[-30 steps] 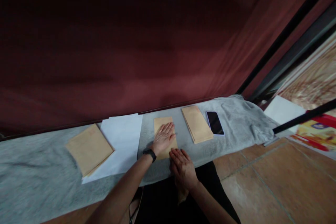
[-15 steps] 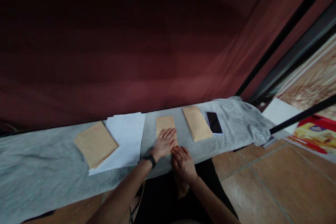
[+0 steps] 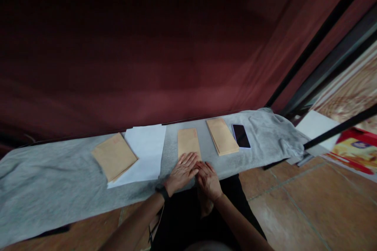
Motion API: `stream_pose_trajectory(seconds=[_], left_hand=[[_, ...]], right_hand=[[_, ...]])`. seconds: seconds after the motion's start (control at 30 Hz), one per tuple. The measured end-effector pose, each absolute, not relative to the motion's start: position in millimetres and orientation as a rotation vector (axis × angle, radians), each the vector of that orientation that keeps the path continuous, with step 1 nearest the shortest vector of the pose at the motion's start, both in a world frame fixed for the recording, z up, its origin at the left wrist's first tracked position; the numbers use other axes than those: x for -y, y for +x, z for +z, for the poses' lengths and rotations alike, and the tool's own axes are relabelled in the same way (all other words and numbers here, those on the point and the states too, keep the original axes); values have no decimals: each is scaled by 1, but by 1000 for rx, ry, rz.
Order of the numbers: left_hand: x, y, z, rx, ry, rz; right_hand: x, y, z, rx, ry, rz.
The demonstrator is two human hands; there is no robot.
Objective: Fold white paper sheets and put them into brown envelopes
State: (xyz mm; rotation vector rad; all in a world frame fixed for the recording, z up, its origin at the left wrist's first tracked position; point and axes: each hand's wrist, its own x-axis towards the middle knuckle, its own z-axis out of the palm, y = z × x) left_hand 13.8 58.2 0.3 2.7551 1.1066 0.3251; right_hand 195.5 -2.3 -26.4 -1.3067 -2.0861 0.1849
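Note:
A brown paper envelope (image 3: 188, 141) lies upright before me on the grey cloth, its lower part covered by my hands. My left hand (image 3: 183, 171), with a dark band on the wrist, rests flat on the envelope with fingers stretched out. Beside it, my right hand (image 3: 208, 180) lies with outstretched fingers at the envelope's lower right corner, its fingertips close against the left hand. A stack of brown envelopes (image 3: 223, 136) is to the right. On the left, another pile of brown envelopes (image 3: 114, 156) partly overlaps white paper sheets (image 3: 149, 153).
A phone (image 3: 241, 136) with a dark screen lies right of the right-hand stack. Grey cloth (image 3: 53, 172) covers the narrow bench. Behind rises a dark red surface (image 3: 176, 66). Black bars (image 3: 321, 43) and a red-yellow box (image 3: 356, 149) are at the right, above the tiled floor (image 3: 291, 204).
My left hand has slid down the envelope towards me, uncovering more of its upper part. My right hand has shifted slightly and stays beside it. The camera view has moved a little.

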Motion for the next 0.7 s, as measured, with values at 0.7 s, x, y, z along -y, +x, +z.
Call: stream_pose_trajectory(seconds=[0.7], left_hand=[[-15,-15,-10,-1165,2825,293]], right_hand=[[-13,181,-8,2117,-1297,348]])
